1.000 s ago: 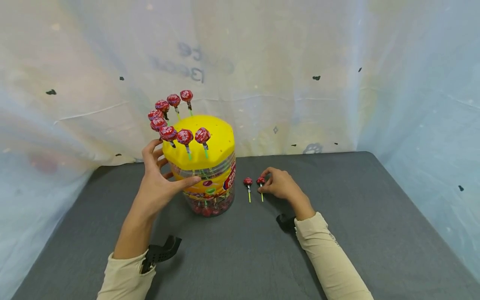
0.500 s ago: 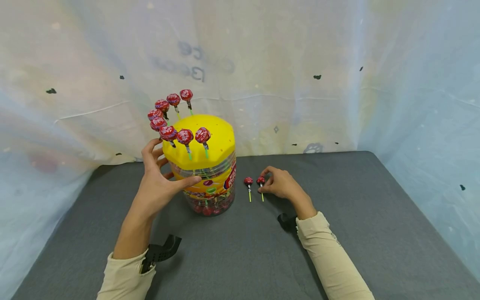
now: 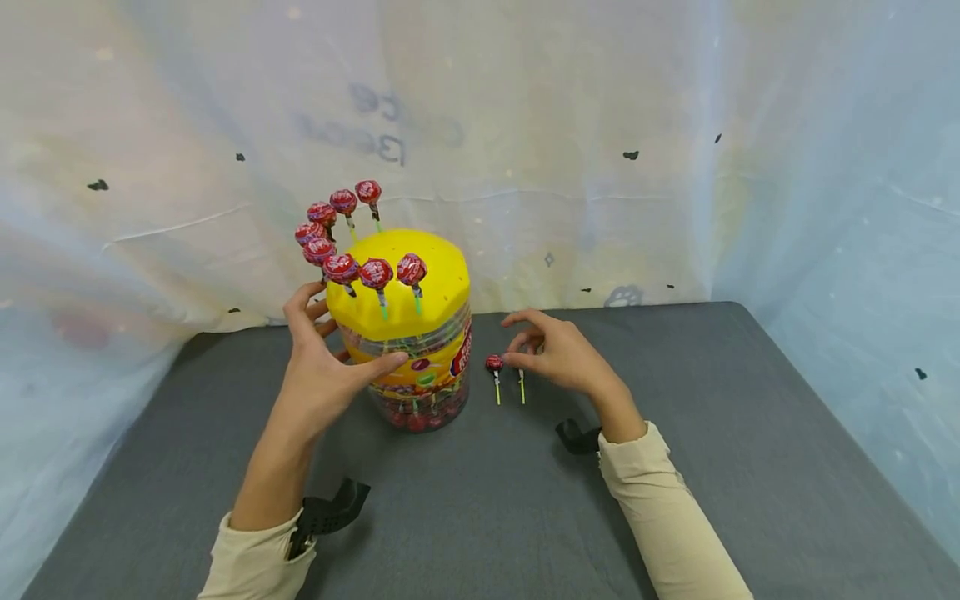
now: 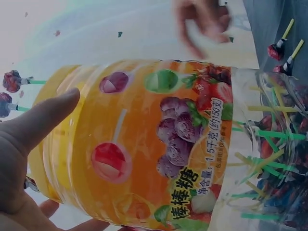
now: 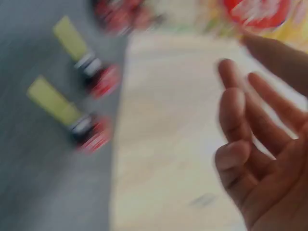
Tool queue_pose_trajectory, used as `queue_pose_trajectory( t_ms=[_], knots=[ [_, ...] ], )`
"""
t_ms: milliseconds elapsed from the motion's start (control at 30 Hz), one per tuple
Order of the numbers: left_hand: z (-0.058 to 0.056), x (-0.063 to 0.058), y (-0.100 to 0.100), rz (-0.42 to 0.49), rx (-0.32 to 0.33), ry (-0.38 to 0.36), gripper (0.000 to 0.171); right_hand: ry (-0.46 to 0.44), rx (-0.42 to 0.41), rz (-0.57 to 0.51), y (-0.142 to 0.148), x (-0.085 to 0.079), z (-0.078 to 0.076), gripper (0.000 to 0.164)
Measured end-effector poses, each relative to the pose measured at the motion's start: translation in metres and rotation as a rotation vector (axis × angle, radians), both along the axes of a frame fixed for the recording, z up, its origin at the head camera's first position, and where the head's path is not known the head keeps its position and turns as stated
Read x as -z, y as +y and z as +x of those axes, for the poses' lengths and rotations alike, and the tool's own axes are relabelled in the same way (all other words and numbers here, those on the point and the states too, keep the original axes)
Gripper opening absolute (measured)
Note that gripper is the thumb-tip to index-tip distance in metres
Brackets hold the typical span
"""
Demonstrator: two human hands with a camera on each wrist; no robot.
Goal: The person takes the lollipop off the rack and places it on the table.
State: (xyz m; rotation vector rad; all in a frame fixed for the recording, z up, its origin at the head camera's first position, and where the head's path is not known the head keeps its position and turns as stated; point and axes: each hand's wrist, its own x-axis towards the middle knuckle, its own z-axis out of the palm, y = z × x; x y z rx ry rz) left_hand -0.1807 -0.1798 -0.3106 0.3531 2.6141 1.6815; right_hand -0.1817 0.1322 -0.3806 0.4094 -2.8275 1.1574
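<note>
A clear plastic candy jar [image 3: 431, 408] with a printed wrapper and a yellow lid [image 3: 431, 258] stands upright on the table. My left hand [image 3: 318, 387] grips its left side, thumb across the front and fingers round the back. Several red-wrapped lollipops [image 3: 376, 273] stick up from the lid's left and front edge. Two more lie side by side right of the jar: the left lollipop [image 3: 494, 363] and the right lollipop [image 3: 522, 390], whose head is hidden behind my fingers. Over them hangs my right hand [image 3: 566, 354], nothing in it, fingers loosely bent and thumb apart in the right wrist view.
A dark grey cloth covers the table [image 3: 465, 517]. Pale printed sheeting [image 3: 555, 167] hangs behind and at both sides. Through the jar's clear lower wall, many lollipop sticks [image 4: 269, 163] show in the left wrist view.
My right hand has let go of the right lollipop, lifted off the table and shifted slightly left. Both lollipops still lie in place. My left hand keeps its grip on the jar.
</note>
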Motion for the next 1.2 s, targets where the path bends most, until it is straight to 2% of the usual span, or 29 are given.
queue_pose_trajectory(
  t_ms=[133,267,400,633,733,1000,1200],
  knots=[
    [-0.003,0.002,-0.003,0.052,0.013,0.021,0.107,0.137,-0.079,-0.086,-0.018,-0.028,0.016,0.047],
    [-0.007,0.005,-0.007,0.143,0.044,0.055,0.1,0.229,-0.09,-0.129,-0.031,-0.046,0.03,0.052],
    [-0.01,0.007,-0.005,0.219,0.057,0.058,0.097,0.277,-0.087,-0.147,-0.037,-0.054,0.038,0.055],
    [-0.011,0.006,-0.005,0.328,0.085,0.048,0.095,0.317,-0.122,-0.145,-0.04,-0.059,0.043,0.057],
    [-0.011,0.005,-0.007,0.346,0.084,0.037,0.093,0.318,-0.132,-0.129,-0.04,-0.061,0.044,0.057],
    [-0.008,0.003,-0.007,0.321,0.053,0.04,0.092,0.303,-0.138,-0.117,-0.039,-0.061,0.045,0.058],
    [-0.005,-0.001,-0.006,0.259,0.025,0.035,0.095,0.274,-0.101,-0.103,-0.039,-0.062,0.042,0.065]
  ],
)
